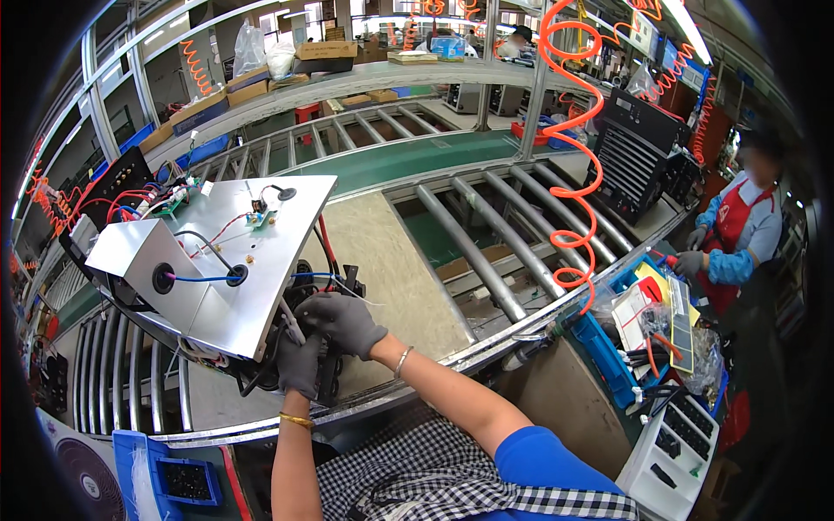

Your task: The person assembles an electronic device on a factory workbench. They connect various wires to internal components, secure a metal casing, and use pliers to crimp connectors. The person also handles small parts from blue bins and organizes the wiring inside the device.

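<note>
My left hand [299, 363], in a dark grey glove, is closed beside the lower right edge of a bare metal panel [213, 300]. A slim light grey piece [291, 324] sticks up from its fingers; its kind cannot be made out. My right hand [340, 322], gloved alike, is closed right beside the left one, its fingertips hidden. Both are at a black part [330, 373] of the opened machine, with a blue cable [314, 275] and red and black wires just above. The panel leans over the machine and carries black grommets and a small circuit board [258, 214].
Metal rollers [473, 252] run right of the board [391, 260] under the machine. An orange coiled hose [578, 191] hangs ahead. At right are a blue bin [599, 343], a white parts tray [673, 451] and a co-worker [738, 226]; a black machine [638, 156] stands beyond the rollers.
</note>
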Action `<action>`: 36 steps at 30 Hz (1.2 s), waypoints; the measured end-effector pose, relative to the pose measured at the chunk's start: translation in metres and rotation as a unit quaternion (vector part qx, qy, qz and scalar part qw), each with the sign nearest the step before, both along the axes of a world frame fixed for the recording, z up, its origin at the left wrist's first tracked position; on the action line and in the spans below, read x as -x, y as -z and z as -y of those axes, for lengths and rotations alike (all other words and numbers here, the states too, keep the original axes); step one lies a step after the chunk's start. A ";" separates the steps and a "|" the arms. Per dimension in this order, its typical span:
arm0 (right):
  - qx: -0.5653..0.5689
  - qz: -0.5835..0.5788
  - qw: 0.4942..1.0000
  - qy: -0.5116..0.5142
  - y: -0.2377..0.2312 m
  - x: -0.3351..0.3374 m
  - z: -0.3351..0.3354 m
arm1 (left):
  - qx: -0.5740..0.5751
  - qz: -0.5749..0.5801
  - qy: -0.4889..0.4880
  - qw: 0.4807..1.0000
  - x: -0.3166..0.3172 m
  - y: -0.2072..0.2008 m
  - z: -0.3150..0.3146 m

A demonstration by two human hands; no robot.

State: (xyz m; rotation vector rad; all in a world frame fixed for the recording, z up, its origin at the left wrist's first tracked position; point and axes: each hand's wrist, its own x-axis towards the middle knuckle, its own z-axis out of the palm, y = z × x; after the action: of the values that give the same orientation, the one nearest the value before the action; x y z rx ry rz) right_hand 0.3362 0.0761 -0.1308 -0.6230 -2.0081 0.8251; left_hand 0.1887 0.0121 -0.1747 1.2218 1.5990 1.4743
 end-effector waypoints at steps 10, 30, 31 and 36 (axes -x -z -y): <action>-0.039 -0.007 0.999 0.005 0.002 -0.002 -0.004 | 0.018 0.145 0.125 0.981 0.008 -0.009 0.007; -0.214 0.051 0.975 0.038 0.014 -0.014 0.002 | 0.073 0.118 0.171 0.975 0.015 -0.032 0.029; -0.210 0.054 0.975 0.042 0.014 -0.013 0.005 | 0.106 0.136 0.166 0.971 0.015 -0.033 0.030; -0.166 0.053 0.985 0.014 0.001 -0.019 0.021 | 0.102 0.109 0.148 0.978 0.019 -0.018 0.029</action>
State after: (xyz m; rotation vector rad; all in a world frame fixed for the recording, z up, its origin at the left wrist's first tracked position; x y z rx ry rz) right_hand 0.3549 0.0553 -0.1321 -0.5083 -2.1651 0.4334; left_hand 0.1694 -0.0166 -0.1567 1.0860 1.3200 1.1802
